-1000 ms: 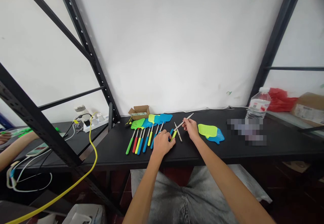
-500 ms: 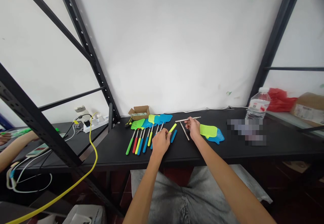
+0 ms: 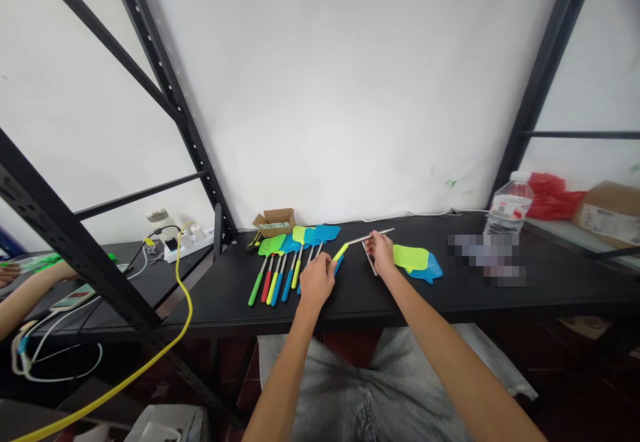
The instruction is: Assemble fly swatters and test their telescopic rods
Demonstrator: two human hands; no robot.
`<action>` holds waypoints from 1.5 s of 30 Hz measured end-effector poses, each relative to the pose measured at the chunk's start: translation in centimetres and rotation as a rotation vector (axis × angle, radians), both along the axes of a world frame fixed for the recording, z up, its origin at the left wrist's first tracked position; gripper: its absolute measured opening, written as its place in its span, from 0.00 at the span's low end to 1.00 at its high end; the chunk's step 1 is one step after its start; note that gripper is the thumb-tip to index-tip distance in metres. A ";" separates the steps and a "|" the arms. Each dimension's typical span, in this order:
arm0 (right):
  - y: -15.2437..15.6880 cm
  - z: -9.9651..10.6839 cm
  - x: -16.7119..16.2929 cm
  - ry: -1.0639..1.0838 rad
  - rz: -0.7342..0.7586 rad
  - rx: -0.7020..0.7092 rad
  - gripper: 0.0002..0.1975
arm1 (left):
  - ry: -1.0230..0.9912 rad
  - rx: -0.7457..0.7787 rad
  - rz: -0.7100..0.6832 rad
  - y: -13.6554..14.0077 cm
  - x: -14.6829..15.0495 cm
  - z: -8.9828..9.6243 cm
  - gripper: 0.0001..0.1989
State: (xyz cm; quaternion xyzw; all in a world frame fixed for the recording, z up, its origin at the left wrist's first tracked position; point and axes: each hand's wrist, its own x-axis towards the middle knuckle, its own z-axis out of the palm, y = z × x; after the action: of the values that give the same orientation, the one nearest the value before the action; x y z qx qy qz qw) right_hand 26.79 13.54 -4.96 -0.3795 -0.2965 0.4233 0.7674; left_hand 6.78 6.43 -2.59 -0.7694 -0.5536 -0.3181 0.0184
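Note:
My left hand is closed on a yellow fly swatter handle, its tip pointing up and right. Between the fingers of my right hand is a thin silver metal rod, whose left end meets the tip of the handle. How deep it sits there I cannot tell. A blue handle lies on the table beside my left hand. Under my right hand rests a second metal rod, partly hidden. To the right lie a yellow-green swatter head and a blue swatter head, overlapping.
Several fly swatters lie in a row on the black table, left of my hands. Behind them stands a small cardboard box. A water bottle is at the right. Another person's arm shows at far left, past a yellow cable.
My right hand has shifted slightly left with the metal rod, and its end has come to the yellow handle's tip. My left hand has stayed nearly in place.

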 end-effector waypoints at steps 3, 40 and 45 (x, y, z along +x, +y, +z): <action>-0.1 0.1 -0.1 -0.026 -0.003 0.000 0.10 | -0.002 -0.001 -0.002 0.0 0.0 0.0 0.09; -2.0 1.3 -1.0 -0.457 0.338 0.088 0.19 | -0.023 0.019 -0.085 -0.3 0.0 0.4 0.10; -2.2 1.5 -1.1 -0.402 0.349 0.077 0.19 | -0.011 0.019 -0.090 -0.2 0.1 0.3 0.13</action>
State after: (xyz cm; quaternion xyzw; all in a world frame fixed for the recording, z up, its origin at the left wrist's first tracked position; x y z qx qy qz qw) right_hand 25.71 11.38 -3.49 -0.3696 -0.5199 0.4534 0.6225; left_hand 6.85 6.20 -2.25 -0.7916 -0.5154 -0.3282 0.0083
